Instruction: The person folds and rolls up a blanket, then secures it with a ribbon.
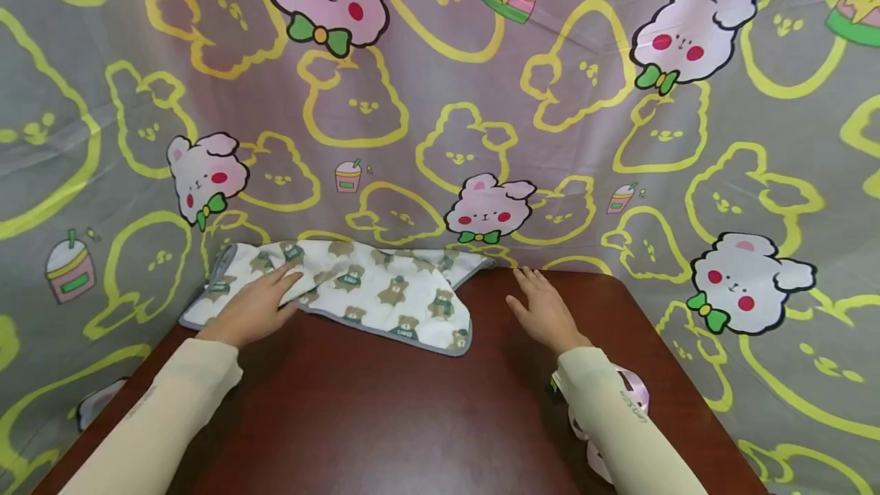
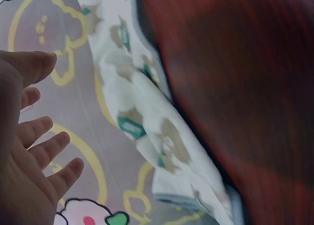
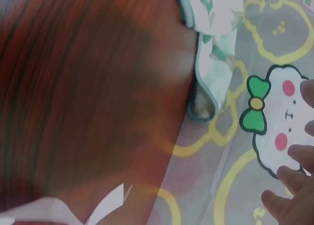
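Observation:
A white cloth (image 1: 395,292) with brown bears and a grey-blue border, like a small blanket, lies rumpled and partly folded over along the far edge of the table. My left hand (image 1: 257,308) is above its left part, fingers spread; in the left wrist view the left hand (image 2: 37,151) shows nothing in its palm. To the right of the cloth, my right hand (image 1: 546,312) hovers over the table with its fingers extended and nothing held. The right wrist view shows the fingertips of that hand (image 3: 299,190) apart from the folded end of the cloth (image 3: 216,63).
The dark red-brown table (image 1: 406,418) is bordered by a grey curtain (image 1: 426,82) printed with rabbits and yellow outlines. Partly hidden under my right forearm is a pale pink object with loops (image 1: 632,388), its kind unclear. A small dark and yellow-green item (image 1: 554,383) sits beside it.

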`<state>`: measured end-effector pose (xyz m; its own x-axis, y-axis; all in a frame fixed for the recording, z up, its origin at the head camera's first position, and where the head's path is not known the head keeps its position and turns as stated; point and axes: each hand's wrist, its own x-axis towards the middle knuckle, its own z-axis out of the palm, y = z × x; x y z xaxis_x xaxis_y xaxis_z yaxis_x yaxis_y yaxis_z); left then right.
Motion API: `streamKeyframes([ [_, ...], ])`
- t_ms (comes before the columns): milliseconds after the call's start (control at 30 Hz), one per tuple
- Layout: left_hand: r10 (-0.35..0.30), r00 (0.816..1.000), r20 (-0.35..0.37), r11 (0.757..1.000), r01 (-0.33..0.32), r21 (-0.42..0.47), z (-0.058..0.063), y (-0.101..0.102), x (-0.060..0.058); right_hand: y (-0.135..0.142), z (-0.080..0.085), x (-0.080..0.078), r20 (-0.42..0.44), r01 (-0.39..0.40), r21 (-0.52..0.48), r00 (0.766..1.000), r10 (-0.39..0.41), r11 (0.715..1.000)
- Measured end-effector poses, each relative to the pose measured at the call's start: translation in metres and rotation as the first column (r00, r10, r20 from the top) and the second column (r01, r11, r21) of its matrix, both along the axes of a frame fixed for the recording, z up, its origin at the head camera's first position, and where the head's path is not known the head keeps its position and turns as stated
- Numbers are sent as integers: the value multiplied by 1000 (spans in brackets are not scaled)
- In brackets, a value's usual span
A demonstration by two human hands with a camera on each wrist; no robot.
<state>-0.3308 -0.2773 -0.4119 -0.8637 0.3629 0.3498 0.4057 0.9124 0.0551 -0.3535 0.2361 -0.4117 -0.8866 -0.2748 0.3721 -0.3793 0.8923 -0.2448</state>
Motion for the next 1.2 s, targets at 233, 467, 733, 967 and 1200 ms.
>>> streamKeyframes([
  [233,55,997,62,998,-53,-28,-11,-30,7,-11,-4,2,-29,-57,-56,998,56,997],
  [467,125,971,204,992,-122,-27,-20,-59,16,-26,-13,-2,-21,-125,-35,992,124,992],
  [733,185,909,375,983,-166,-82,-27,-78,16,-52,-29,-7,20,-218,-1,976,218,976],
  [967,230,876,424,971,-179,-158,-31,-93,1,-71,-35,-10,44,-295,38,955,293,955],
  [1200,218,886,409,971,-157,-178,-40,-99,0,-82,-44,-11,101,-337,66,939,330,939],
])
